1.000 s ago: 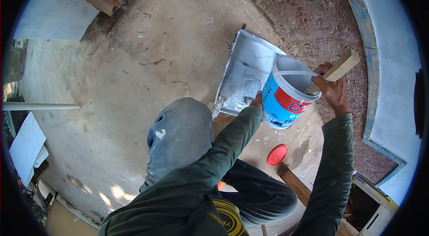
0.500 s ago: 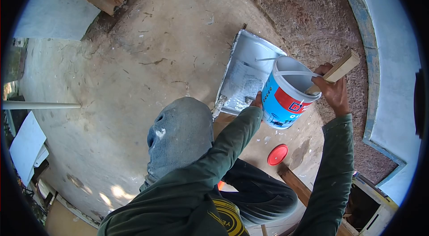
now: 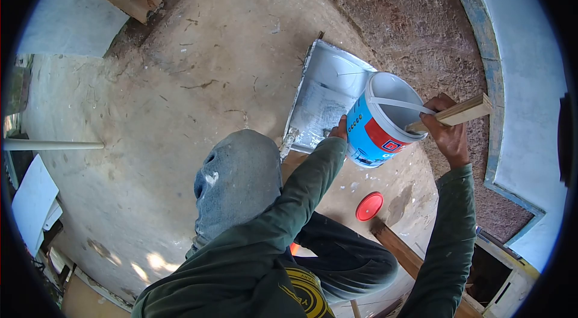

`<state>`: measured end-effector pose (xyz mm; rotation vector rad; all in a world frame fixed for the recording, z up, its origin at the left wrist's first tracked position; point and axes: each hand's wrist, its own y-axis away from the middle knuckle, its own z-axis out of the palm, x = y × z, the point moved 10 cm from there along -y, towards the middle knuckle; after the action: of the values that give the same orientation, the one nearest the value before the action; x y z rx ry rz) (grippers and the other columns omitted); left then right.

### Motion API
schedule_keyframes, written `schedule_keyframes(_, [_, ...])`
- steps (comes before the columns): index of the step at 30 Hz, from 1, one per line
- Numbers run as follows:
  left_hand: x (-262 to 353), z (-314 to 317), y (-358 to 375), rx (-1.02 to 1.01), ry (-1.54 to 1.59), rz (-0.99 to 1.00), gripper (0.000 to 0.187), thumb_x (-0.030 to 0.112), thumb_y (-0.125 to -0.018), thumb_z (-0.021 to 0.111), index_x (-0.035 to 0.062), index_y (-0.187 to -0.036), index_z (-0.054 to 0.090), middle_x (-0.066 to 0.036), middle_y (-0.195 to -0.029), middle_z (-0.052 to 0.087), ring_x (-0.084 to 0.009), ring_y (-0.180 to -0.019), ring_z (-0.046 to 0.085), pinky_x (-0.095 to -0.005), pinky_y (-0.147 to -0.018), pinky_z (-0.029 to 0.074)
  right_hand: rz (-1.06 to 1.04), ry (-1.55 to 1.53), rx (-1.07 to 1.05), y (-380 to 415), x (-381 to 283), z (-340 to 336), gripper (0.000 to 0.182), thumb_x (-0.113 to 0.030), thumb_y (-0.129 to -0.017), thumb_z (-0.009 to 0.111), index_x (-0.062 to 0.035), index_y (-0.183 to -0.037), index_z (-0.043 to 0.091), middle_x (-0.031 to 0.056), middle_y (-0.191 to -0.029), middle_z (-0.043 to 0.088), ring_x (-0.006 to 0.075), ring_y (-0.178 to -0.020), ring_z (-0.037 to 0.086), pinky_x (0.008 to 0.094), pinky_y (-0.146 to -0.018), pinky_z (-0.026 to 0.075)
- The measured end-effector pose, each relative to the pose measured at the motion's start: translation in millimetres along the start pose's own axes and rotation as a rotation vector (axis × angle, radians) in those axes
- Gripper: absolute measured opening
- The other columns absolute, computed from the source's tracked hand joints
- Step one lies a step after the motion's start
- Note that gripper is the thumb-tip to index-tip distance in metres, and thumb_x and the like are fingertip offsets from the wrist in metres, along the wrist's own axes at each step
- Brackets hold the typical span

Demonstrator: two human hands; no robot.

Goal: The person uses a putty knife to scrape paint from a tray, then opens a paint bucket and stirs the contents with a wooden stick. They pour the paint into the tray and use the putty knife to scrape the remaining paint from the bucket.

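Observation:
A blue, red and white paint bucket (image 3: 368, 131) is tilted over the right side of a white-coated paint tray (image 3: 322, 101). My left hand (image 3: 341, 128) presses against the bucket's lower left side, its fingers partly hidden. At the bucket's rim, my right hand (image 3: 447, 131) grips a wooden stick (image 3: 468, 111) whose lower end reaches inside the bucket. The white bucket handle runs to the same hand. A thin line of paint stretches from the rim into the tray. The bucket's contents are hidden.
A red round lid (image 3: 369, 206) lies on the concrete floor below the bucket. Beside my knee is a wooden beam (image 3: 400, 249). A white pole (image 3: 54, 145) and white panels (image 3: 36, 200) are at the left. A blue-edged wall (image 3: 533, 89) curves along the right.
The stick has swung lower and its outer end points further right. The bucket has tilted slightly more. The whole view has shifted a little to the left.

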<state>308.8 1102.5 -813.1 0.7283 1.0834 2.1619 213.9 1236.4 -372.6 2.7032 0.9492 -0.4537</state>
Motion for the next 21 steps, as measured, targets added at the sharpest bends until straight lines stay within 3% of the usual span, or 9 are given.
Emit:
schedule_keyframes(1, [12.1, -6.0, 2.5, 0.045, -0.162, 0.084, 0.086, 0.073, -0.088, 0.035, 0.0009, -0.132, 0.054, -0.020, -0.130, 0.057, -0.0340, -0.116, 0.058, -0.0449, -0.094, 0.048, -0.001, 0.003, 0.000, 1.2, -0.4, -2.1, 0.008, -0.003, -0.068, 0.062, 0.0002, -0.073, 0.058, 0.0071, -0.079, 0.057, 0.0249, -0.072, 0.051, 0.0376, -0.066, 0.043])
schedule_keyframes(4, [54.7, -10.5, 62.4, 0.118, -0.324, 0.059, 0.092, 0.075, -0.087, 0.031, -0.0030, -0.132, 0.053, -0.026, -0.132, 0.054, -0.0379, -0.118, 0.056, -0.0480, -0.098, 0.045, -0.109, 0.087, -0.022, 5.1, -14.2, -7.2, 0.008, -0.002, -0.068, 0.062, 0.0002, -0.071, 0.056, 0.0069, -0.078, 0.057, 0.0235, -0.073, 0.050, 0.0372, -0.064, 0.042])
schedule_keyframes(7, [51.7, -10.5, 47.9, 0.149, -0.284, 0.111, 0.095, 0.077, -0.086, 0.030, -0.0045, -0.129, 0.055, -0.030, -0.131, 0.053, -0.0405, -0.117, 0.057, -0.0478, -0.097, 0.046, -0.027, 0.000, -0.043, 7.4, -14.5, -13.3, 0.007, 0.000, -0.069, 0.062, 0.0006, -0.072, 0.056, 0.0073, -0.076, 0.057, 0.0229, -0.072, 0.051, 0.0361, -0.064, 0.042])
schedule_keyframes(8, [57.5, -11.8, 55.5, 0.149, -0.284, 0.112, 0.095, 0.077, -0.086, 0.030, -0.0045, -0.129, 0.055, -0.030, -0.131, 0.053, -0.0405, -0.117, 0.057, -0.0478, -0.097, 0.046, 0.000, -0.008, -0.021, 9.3, -13.4, -17.0, 0.006, 0.000, -0.069, 0.062, 0.0006, -0.072, 0.057, 0.0075, -0.075, 0.057, 0.0226, -0.071, 0.051, 0.0359, -0.063, 0.042])
schedule_keyframes(10, [57.6, -7.8, 77.1, 0.059, -0.281, -0.061, 0.102, 0.082, -0.081, 0.025, 0.0047, -0.147, 0.034, -0.027, -0.144, 0.040, -0.0406, -0.135, 0.039, -0.0437, -0.112, 0.029, 0.027, -0.013, 0.004, 13.0, -13.4, -23.9, 0.006, 0.000, -0.069, 0.062, 0.0005, -0.073, 0.057, 0.0077, -0.074, 0.057, 0.0223, -0.069, 0.051, 0.0356, -0.062, 0.042])
schedule_keyframes(13, [57.9, -14.6, 71.8, 0.122, -0.325, -0.044, 0.108, 0.086, -0.076, 0.029, 0.0040, -0.145, 0.038, -0.028, -0.145, 0.039, -0.0410, -0.137, 0.036, -0.0438, -0.114, 0.026, 0.054, -0.012, -0.009, 13.6, -13.6, -26.5, 0.006, 0.000, -0.070, 0.062, 0.0002, -0.074, 0.058, 0.0078, -0.073, 0.056, 0.0217, -0.067, 0.051, 0.0352, -0.060, 0.042])
schedule_keyframes(21, [49.8, -10.8, 62.0, 0.089, -0.348, -0.061, 0.107, 0.086, -0.078, 0.023, 0.0037, -0.145, 0.038, -0.028, -0.146, 0.037, -0.0402, -0.139, 0.032, -0.0438, -0.115, 0.022, 0.007, -0.003, -0.022, 12.8, -18.2, -26.6, 0.006, 0.000, -0.069, 0.062, 0.0005, -0.073, 0.057, 0.0071, -0.074, 0.056, 0.0216, -0.069, 0.050, 0.0358, -0.061, 0.042])
